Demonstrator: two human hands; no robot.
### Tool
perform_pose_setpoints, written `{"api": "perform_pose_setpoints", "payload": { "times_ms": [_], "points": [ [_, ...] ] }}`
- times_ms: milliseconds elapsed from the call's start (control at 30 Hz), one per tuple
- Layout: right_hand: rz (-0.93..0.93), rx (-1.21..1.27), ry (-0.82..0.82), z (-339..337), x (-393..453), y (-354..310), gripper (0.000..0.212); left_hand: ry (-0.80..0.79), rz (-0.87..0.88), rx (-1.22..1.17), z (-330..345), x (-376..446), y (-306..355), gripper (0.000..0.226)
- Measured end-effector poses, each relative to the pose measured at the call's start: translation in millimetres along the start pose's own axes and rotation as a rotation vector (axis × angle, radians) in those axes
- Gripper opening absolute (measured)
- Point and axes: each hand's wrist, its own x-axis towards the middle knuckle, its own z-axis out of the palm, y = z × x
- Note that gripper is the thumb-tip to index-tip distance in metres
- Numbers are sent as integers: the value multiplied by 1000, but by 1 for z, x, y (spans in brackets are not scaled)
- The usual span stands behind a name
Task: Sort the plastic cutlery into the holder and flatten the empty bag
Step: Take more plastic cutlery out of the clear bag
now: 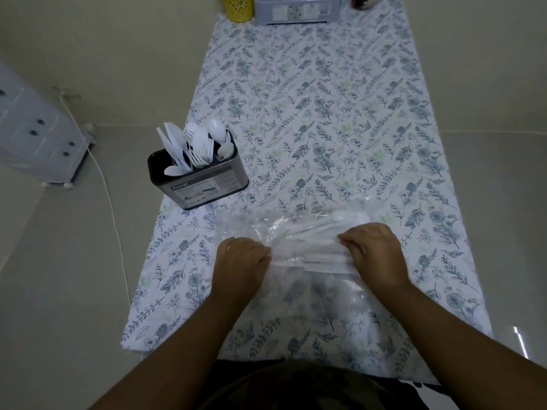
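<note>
Both hands clamp the clear plastic bag (307,255) on the near part of the table: left hand (239,261) curled on its left side, right hand (376,253) curled on its right side, bunching the film between them.

Bag: transparent, crumpled, lying flat toward the near edge; white plastic cutlery (334,226) inside it, a spoon bowl visible at the far right end.

Holder (198,179): dark, divided box with a printed label, upright at the table's left edge, far-left of the bag and apart from it. Contents: white knives (173,149) at left, forks (199,149) in the middle, spoons (219,136) at right.

Floral tablecloth (325,113): covers the table.

Far end: yellow perforated cup (239,7); grey lidded container (296,10).

Left floor: white drawer unit (35,128); cord (112,208).
</note>
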Motion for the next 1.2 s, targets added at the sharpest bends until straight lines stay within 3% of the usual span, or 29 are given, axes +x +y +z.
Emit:
{"api": "perform_pose_setpoints", "payload": {
  "times_ms": [167,367,500,633,800,900,967,1100,1200],
  "points": [
    [-31,-69,172,-34,2,-33,12,64,-2,-207,0,-11,10,29],
    [-73,-78,84,-36,-11,-33,17,39,32,-267,12,-33,11,34],
    [-80,-110,60,-43,-12,-34,21,86,37,-316,16,-36,11,26],
    [-51,-103,122,-53,-10,-41,22,134,93,-376,14,-34,15,19],
    [-39,-240,-82,-24,-27,-45,38,210,148,-453,4,-27,25,14],
    [40,-277,-133,-3,-34,-31,36,257,176,-433,-6,-25,22,11],
    [53,-287,-144,6,-37,-28,37,218,135,-358,-5,-27,9,21],
    [60,-224,-141,16,-37,-20,34,-61,0,-105,10,-44,-18,57],
    [46,-141,-68,15,-33,-16,15,-113,23,-142,19,-50,-26,45]
  ]
}}
